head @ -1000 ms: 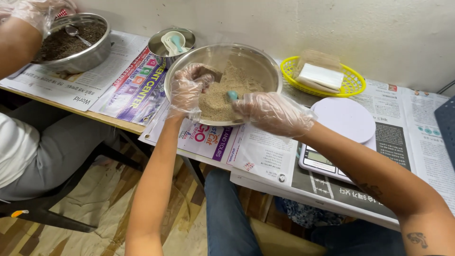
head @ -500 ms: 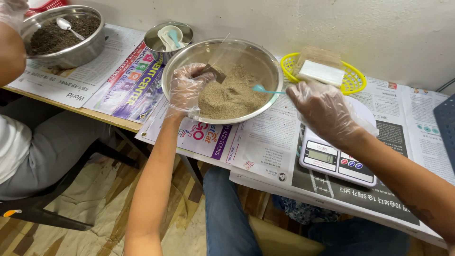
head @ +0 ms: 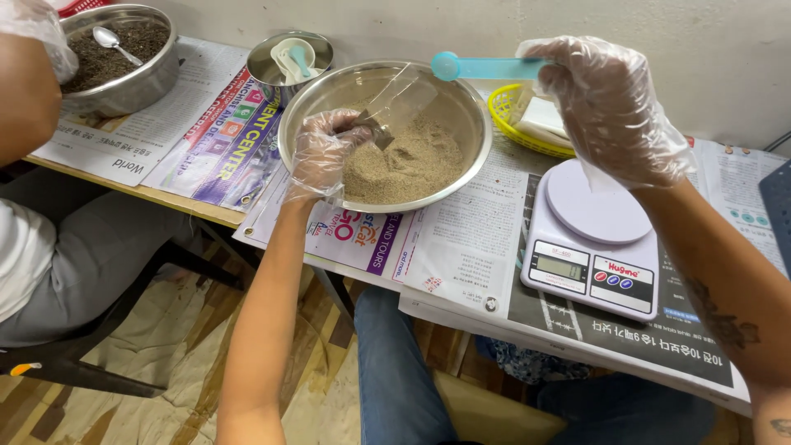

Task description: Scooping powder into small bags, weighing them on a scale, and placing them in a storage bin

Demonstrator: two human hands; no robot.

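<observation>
Now you're over the bowl [head: 474, 156]!
Left hand [head: 325, 152] pinches the flimsy, slippery bag [head: 400, 103] at its mouth; right hand [head: 606, 103] grips the light scoop [head: 482, 67].

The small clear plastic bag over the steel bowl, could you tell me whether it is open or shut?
Open: the left hand holds the small clear plastic bag by its lower end, mouth gaping toward the blue plastic measuring spoon.

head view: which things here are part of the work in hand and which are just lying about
In use:
left hand holding clear pouch
right hand holding blue measuring spoon
steel bowl of tan grain
white kitchen scale

Lying about:
small tin of spoons
yellow basket
co-worker's bowl of dark grain
newspapers
</observation>
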